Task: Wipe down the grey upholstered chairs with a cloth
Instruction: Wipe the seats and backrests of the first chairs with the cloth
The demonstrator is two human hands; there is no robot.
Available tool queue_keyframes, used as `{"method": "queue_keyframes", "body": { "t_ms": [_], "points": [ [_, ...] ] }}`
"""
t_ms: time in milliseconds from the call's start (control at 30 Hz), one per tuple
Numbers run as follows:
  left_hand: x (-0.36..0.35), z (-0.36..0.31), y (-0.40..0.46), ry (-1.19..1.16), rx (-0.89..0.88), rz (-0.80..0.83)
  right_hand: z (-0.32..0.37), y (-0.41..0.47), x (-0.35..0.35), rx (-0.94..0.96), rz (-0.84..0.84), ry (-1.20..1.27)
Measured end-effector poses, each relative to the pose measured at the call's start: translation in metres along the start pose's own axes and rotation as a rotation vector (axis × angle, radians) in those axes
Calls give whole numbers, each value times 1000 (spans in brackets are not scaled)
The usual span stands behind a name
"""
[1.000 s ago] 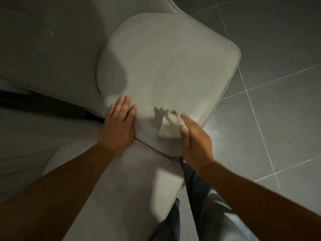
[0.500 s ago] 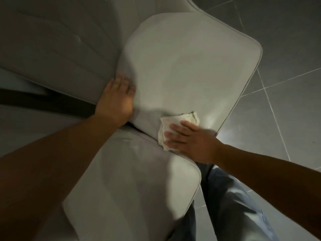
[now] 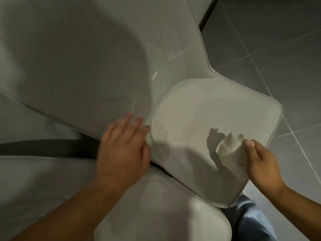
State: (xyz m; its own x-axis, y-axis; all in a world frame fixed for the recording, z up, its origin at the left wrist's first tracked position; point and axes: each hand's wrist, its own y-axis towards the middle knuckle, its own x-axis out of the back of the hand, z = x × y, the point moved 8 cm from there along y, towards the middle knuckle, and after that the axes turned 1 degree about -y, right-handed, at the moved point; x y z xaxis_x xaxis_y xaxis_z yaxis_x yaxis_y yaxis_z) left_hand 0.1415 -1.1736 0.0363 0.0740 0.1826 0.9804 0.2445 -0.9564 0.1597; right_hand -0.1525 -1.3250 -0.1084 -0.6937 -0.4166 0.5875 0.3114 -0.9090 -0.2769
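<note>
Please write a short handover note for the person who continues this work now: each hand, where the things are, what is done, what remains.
Left hand: flat, fingers straight, resting on the near edge of the chair seat.
Right hand: holds the bunched cloth over the seat's right side.
Second chair seat: close below, almost touching the first.
Done: cannot tell how much is wiped; streaks show on the backrest.
Left: finish this seat, then probably the near one.

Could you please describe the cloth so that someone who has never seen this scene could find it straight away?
Start at the pale grey chair seat over the dark tiled floor. At its right edge, the right hand grips a small cloth. It is the only crumpled, off-white thing there, unlike the smooth upholstery.
</note>
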Motion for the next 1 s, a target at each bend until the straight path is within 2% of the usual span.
{"method": "queue_keyframes", "body": {
  "t_ms": [100,167,267,367,467,567,667,700,767,833,900,1000],
  "points": [
    [84,35,13,75,29,-226,61,8,-27,-20,-34,171],
    [124,62,32,213,65,-294,107,7,-53,6,-29,289],
    [153,102,66,342,195,-251,185,0,-91,69,-66,490],
    [159,110,88,531,77,-214,267,-10,-131,132,-44,752],
    [148,107,96,653,-77,-167,335,-32,-171,462,53,602],
    [144,112,95,622,-133,-181,343,-40,-211,639,66,326],
    [146,111,91,480,-233,-252,311,-30,-232,525,74,232],
    [147,111,90,449,-254,-279,292,-24,-238,408,126,272],
    [150,111,89,412,-261,-332,246,-10,-249,59,239,471],
    [155,109,85,349,-265,-388,215,-5,-248,-154,247,584],
    [162,109,81,243,-281,-443,215,-6,-234,-149,192,583],
    [167,112,77,143,-267,-498,264,-9,-204,-28,108,788]
  ]
}}
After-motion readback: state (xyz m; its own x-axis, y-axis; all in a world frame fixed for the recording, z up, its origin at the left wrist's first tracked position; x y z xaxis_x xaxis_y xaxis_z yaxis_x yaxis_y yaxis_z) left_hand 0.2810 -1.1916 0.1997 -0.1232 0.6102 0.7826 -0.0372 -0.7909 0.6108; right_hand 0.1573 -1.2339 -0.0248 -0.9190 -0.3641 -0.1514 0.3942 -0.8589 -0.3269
